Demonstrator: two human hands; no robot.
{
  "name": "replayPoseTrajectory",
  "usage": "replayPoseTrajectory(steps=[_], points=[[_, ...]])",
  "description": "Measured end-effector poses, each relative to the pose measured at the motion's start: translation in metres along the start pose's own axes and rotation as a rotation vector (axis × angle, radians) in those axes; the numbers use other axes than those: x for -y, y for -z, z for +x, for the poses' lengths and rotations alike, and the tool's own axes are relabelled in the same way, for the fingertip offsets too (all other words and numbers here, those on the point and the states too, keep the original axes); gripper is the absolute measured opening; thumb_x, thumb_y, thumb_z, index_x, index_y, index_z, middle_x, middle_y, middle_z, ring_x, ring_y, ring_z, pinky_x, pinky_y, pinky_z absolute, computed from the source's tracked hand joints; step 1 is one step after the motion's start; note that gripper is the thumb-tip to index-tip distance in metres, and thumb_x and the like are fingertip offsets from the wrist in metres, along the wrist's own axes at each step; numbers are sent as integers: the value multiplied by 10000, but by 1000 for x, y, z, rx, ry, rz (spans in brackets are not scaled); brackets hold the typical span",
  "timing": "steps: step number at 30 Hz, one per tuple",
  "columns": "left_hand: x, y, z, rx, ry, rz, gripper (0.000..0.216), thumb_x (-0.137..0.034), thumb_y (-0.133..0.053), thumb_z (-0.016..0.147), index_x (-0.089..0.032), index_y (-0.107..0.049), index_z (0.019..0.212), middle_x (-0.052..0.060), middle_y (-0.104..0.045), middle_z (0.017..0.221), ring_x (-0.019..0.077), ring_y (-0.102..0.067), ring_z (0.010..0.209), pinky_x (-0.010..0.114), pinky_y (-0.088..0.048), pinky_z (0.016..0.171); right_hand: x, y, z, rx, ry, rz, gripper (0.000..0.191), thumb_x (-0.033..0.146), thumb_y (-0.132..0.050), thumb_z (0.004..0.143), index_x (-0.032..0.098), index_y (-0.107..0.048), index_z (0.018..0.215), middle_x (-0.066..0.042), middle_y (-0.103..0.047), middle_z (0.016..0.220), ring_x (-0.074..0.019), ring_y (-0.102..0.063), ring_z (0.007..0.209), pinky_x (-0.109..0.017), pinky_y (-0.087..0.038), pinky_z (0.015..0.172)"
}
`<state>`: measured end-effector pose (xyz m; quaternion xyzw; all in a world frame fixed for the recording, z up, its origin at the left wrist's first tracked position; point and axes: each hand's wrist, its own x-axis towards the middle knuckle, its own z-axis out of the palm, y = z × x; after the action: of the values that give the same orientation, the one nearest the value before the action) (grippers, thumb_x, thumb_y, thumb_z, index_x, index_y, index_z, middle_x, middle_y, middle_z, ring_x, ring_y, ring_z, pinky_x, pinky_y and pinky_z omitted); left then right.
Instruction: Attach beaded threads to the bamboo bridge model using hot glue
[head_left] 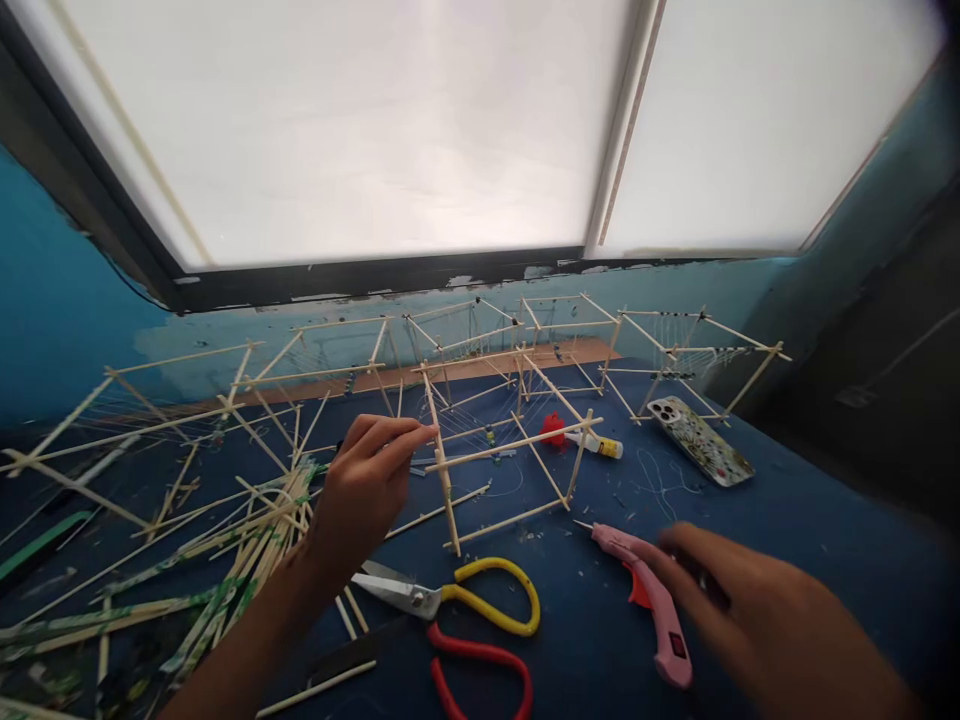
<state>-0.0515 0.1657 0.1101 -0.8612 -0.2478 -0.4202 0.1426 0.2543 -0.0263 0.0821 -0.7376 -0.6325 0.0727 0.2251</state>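
Observation:
My left hand (373, 475) is closed in a pinch at a wooden stick (431, 400) on the upper left edge of a stick frame (517, 437). Thin threads and a few small beads hang inside that frame. To the right, my right hand (742, 600) is beside a pink glue gun (660, 610) with a red trigger. Its thumb and fingers are apart, with a fingertip over the gun's body; whether it touches is unclear. The gun lies with its nozzle pointing left, toward the frame's lower corner. Yellow-and-red-handled scissors (495, 590) lie between my hands.
Joined stick frames (315, 325) stretch across the blue table (585, 650). Loose sticks with green-patterned wrapping (247, 570) pile up at left. A small glue bottle (604, 445), its red cap (553, 430) and a phone (701, 440) lie at right. Behind stands a bright window (375, 130).

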Motion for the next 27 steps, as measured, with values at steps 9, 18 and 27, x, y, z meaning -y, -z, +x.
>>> replayPoseTrajectory(steps=[9,18,27], points=[[2,-4,-1,-28,-19,-12,224,-65,-619,919,-176,-750,1063,66,-733,952,203,-638,890,321,-547,815,-24,-66,-54,-102,-226,-84,530,691,-539,886,229,-698,1093,-78,-789,961,-238,-771,704,-272,-585,499],[4,-9,0,-51,-19,-1,225,-76,-631,914,-192,-756,1060,65,-737,952,197,-645,856,325,-539,805,-43,-86,-96,-174,82,-65,318,458,-530,996,270,-722,1166,-29,-780,951,-168,-771,801,-170,-594,670],[2,-7,0,-55,4,-15,220,-95,-623,923,-203,-760,1056,60,-737,951,198,-654,864,318,-542,800,-9,-73,-61,44,-642,-26,665,758,-454,862,194,-615,1175,-135,-758,1053,-329,-749,845,-405,-585,640]])
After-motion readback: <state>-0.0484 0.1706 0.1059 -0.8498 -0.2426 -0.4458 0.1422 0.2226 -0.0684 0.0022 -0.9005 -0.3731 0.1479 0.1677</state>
